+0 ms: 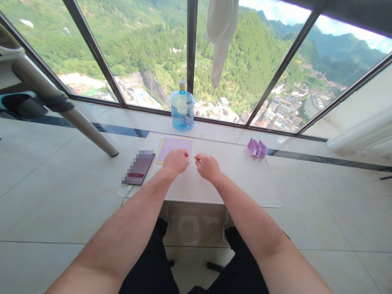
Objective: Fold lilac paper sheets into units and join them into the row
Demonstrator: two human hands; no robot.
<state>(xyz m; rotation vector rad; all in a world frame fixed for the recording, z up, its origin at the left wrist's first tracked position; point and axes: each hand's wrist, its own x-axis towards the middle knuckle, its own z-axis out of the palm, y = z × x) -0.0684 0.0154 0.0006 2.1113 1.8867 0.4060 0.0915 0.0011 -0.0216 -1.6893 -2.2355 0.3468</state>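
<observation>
My left hand (175, 161) rests on the near edge of a stack of paper sheets (176, 145), purple on top with yellow beneath, on a small white table (245, 179). Its fingers are curled in a loose pinch. My right hand (207, 166) hovers just right of it, fingers also curled and pinched, a small gap between the two hands. Whether either pinch holds anything is too small to see. A folded purple paper shape (257, 148) lies at the table's far right.
A phone (139, 168) lies at the table's left edge, a white cable below it. A blue water jug (182, 109) stands on the window sill behind. A grey leg (67, 112) slants at left. White cloth (221, 36) hangs above. Tiled floor surrounds the table.
</observation>
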